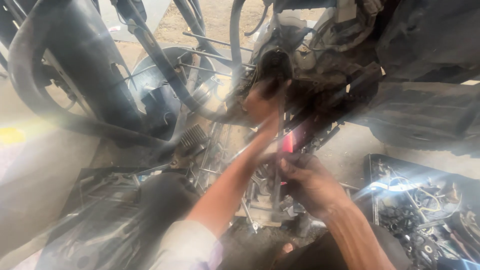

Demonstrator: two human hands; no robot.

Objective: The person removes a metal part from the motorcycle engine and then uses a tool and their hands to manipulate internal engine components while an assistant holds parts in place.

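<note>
A stripped motorcycle engine hangs in its dark frame ahead of me, greasy and partly in glare. My left hand reaches up to the engine's lower left side and presses against a dark round part there; whether it grips anything is hidden by blur. Below, my right hand is closed around a long thin metal rod that stands nearly upright toward the engine. A red part shows just behind the rod.
The black frame tubes and a wheel hub with spokes stand at left. A rear tyre fills the right. A black tray of loose parts and wires lies at lower right. More metal parts are strewn on the floor.
</note>
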